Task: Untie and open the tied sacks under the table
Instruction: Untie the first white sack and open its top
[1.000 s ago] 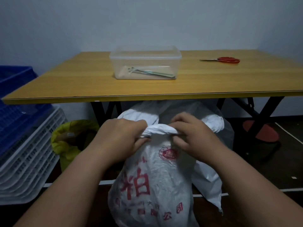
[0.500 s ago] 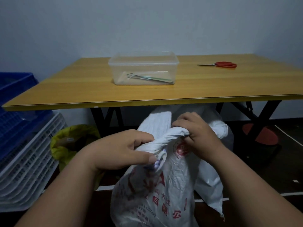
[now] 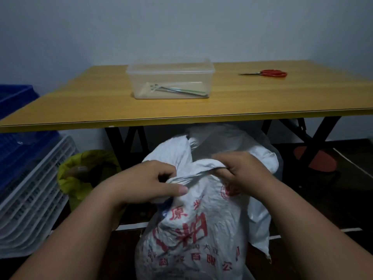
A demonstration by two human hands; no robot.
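Observation:
A white woven sack (image 3: 193, 235) with red printed characters stands on the floor in front of the wooden table (image 3: 101, 102). Its top is gathered into a twisted neck (image 3: 193, 174). My left hand (image 3: 149, 182) pinches the left end of that twisted neck, thumb on top. My right hand (image 3: 242, 172) grips the right end, fingers curled over the fabric. More white sack material (image 3: 260, 156) lies behind, under the table edge. How the knot itself stands is hidden by my fingers.
A clear plastic box (image 3: 170, 78) and red-handled scissors (image 3: 268, 73) lie on the table. Stacked blue and white crates (image 3: 26, 178) stand at the left, with a yellow-green bag (image 3: 80, 174) beside them. Black table legs (image 3: 125, 142) and a red stool base (image 3: 316, 162) sit behind.
The twisted neck has dropped from tilted to nearly level and looks looser. My left hand has shifted up and inward along it; the sack has turned, showing more red print.

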